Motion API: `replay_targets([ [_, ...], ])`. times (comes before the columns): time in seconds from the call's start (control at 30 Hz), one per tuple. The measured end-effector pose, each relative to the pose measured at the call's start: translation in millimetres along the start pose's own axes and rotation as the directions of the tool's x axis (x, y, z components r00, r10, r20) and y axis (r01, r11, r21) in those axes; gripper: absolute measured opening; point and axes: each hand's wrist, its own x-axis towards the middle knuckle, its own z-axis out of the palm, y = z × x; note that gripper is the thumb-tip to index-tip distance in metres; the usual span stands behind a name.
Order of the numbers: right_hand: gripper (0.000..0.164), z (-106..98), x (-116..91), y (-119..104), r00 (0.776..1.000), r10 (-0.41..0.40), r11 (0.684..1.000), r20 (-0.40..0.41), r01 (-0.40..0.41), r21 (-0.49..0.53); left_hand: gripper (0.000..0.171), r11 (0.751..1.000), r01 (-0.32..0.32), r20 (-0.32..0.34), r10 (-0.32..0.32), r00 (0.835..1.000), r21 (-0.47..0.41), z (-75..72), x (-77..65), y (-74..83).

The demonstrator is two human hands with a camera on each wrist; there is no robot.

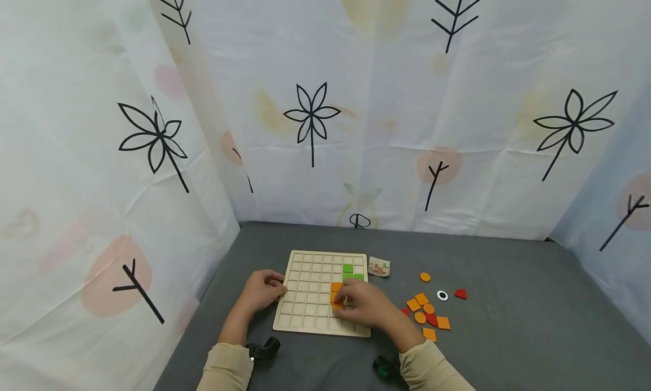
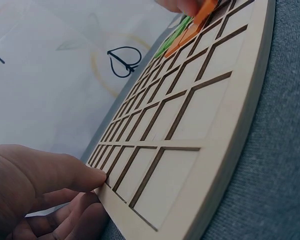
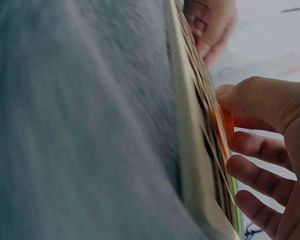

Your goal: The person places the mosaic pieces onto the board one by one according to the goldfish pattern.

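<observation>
A light wooden grid board [image 1: 307, 295] lies on the grey table. At its left edge my left hand [image 1: 261, 291] grips the board, the thumb [image 2: 92, 176] on the rim and the other fingers curled beside it. Over the right half, my right hand [image 1: 363, 302] pinches an orange square tile [image 3: 228, 122] between thumb and forefinger, its other fingers spread. That tile is held tilted, close over the grid. Orange tiles [image 1: 336, 287] sit in cells beyond the fingertips, and green tiles [image 1: 348, 268] sit farther up. The right hand hides part of the board's right side.
A small patterned card [image 1: 379, 266] lies at the board's upper right corner. Loose orange squares [image 1: 421, 299], orange discs [image 1: 425, 277], red pieces [image 1: 460, 294] and a white ring [image 1: 442, 295] are scattered right of the board. A printed curtain [image 1: 386, 182] stands behind the table.
</observation>
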Motion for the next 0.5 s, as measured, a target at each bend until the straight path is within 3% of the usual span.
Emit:
replay_targets([
  [0.27,0.006,9.3,4.4,-4.8,1.000,-0.019,1.000,-0.025,0.019,-0.025,0.023,1.000,-0.014,-0.004,0.013,1.000,-0.010,0.4,1.0,-0.4],
  [0.5,0.010,8.7,4.2,-6.6,1.000,-0.002,1.000,0.004,0.002,-0.018,0.023,1.000,-0.009,-0.001,0.009,1.000,-0.010,-0.1,0.4,0.7],
])
